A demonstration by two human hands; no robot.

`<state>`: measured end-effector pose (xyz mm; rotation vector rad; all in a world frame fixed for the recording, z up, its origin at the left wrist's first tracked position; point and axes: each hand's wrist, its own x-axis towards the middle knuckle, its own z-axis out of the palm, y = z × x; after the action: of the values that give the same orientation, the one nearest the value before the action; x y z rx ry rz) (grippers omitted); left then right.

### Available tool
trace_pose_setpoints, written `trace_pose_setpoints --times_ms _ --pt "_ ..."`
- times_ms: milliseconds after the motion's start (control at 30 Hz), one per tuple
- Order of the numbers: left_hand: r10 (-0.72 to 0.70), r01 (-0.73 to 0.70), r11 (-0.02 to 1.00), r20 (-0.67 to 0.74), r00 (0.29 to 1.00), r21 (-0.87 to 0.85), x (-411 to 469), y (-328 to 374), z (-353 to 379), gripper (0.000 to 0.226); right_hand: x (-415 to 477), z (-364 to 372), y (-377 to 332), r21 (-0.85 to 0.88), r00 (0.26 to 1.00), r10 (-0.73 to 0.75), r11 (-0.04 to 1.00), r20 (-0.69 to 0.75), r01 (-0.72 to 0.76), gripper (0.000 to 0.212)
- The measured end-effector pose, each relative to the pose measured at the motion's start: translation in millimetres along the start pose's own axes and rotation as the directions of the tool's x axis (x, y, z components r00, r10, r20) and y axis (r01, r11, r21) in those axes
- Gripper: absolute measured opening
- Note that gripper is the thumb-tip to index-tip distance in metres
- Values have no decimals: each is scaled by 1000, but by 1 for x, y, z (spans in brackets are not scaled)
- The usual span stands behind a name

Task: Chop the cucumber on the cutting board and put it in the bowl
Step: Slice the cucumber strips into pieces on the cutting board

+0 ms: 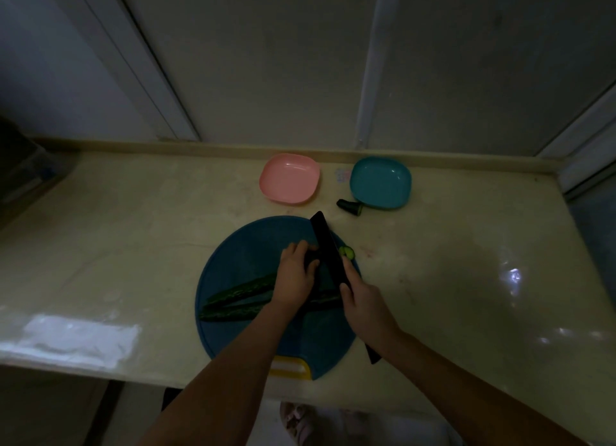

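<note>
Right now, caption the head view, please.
Left hand holds cucumber on board, right hand grips knife across it; pink bowl and teal bowl behind.

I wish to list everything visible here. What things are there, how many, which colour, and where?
counter: one, beige, under everything
cutting board: one, blue, at the counter's near edge
cucumber strips: two, dark green, on the board's left part
cucumber slice: at least one, green, at the board's right edge
cucumber end: one, dark green, beside the teal bowl
pink bowl: one, pink, empty, at the counter's far side
teal bowl: one, teal, empty, right of the pink bowl
knife: one, black, blade over the board
left hand: one, holds a strip beside the blade
right hand: one, grips the knife handle
</note>
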<state>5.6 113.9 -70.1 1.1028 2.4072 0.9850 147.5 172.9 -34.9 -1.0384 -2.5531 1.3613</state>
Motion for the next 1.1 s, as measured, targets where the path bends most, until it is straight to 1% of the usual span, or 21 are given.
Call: trace_pose_setpoints --times_ms 467,667,833,1100 --pt "8 -8 1000 12 1000 -7 2 1 -3 14 7 0 -2 -20 1000 3 1000 18 -2 56" --pt "-4 5 1000 25 1000 -24 3 -2 -3 15 18 5 -5 -69 998 10 998 55 -6 56" --pt "40 -36 998 72 997 -54 2 -7 -8 21 12 11 1 -56 1000 10 998 25 -8 57" --pt "-6 11 995 52 999 -95 2 -3 -10 17 1 14 11 -38 999 37 999 5 -37 58"
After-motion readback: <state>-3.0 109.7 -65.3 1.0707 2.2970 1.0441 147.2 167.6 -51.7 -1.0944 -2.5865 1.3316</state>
